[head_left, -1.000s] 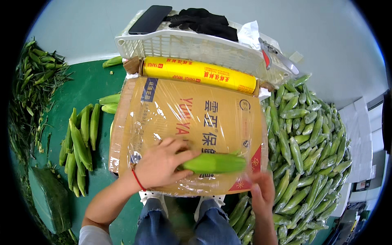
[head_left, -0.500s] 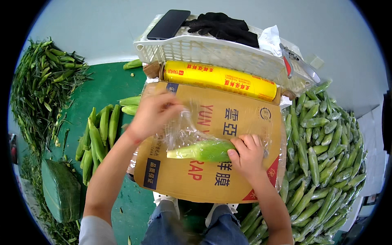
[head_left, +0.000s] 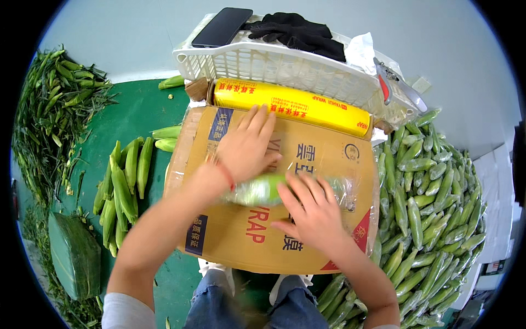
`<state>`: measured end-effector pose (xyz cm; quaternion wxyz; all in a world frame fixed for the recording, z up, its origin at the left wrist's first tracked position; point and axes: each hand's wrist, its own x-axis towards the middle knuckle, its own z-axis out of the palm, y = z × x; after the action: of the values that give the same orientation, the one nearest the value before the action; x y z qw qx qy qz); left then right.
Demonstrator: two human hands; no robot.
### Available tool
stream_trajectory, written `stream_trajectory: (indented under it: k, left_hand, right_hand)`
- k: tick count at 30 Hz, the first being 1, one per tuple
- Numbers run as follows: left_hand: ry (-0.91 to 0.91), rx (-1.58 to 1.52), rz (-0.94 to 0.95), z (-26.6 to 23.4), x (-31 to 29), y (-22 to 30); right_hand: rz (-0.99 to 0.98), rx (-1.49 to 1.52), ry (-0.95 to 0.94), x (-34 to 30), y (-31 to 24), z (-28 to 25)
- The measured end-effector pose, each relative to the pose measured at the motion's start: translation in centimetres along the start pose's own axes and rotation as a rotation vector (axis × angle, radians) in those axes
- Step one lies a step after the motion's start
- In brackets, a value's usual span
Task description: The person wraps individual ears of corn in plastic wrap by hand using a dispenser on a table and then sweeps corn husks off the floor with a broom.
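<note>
Nearest, the right hand (head_left: 312, 211) lies flat with fingers spread, its fingertips pressing the right half of a green cob (head_left: 263, 189) that is swathed in clear film (head_left: 334, 189); this grip is open, a press rather than a clasp. Just beyond and to the left, the left hand (head_left: 244, 145) is also flat and open, palm down on the carton (head_left: 230, 241), its heel and wrist over the cob's left end. So the cob lies crosswise between the two hands, pinned under them and held by neither, on the middle of the carton that serves as a bench. The likely trouble, as I judge it: since nothing clasps the cob, it could roll out from under the palms towards the near edge of the carton. The film could also crease or cling to itself if the two hands press unevenly, leaving the right end loose where it bunches. Farther off, the yellow roll (head_left: 290, 104) sits along the carton's far edge; whether the film is still joined to it I cannot tell. Beyond that stands a white basket (head_left: 257, 66) with a phone (head_left: 222, 26) and dark gloves (head_left: 298, 33) on top. A heap of cobs (head_left: 433, 219) lies to the right, and a smaller lot (head_left: 123, 183) on the green floor (head_left: 137, 109) to the left.
</note>
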<state>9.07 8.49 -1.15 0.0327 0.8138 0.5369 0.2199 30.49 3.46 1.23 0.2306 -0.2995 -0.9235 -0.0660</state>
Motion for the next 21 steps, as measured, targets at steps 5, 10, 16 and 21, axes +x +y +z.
stream_trajectory:
  k: [5,10,16,21]
  left_hand:
    - [-0.578,0.039,0.066,-0.4,6.0,-0.1]
    - [-0.335,0.135,0.161,1.8,3.2,-2.1]
    - [-0.146,-0.598,-0.018,-3.4,0.8,3.6]
    - [0.129,-0.181,0.549,-6.8,-10.6,6.6]
  right_hand:
    - [-0.015,-0.024,-0.150,1.8,3.1,2.8]
    - [-0.114,0.182,-0.401,-1.6,-4.0,-1.3]
    - [0.477,0.981,-0.981,-9.0,-6.9,-7.9]
    - [1.206,2.022,-0.622,-5.0,-6.4,-6.5]
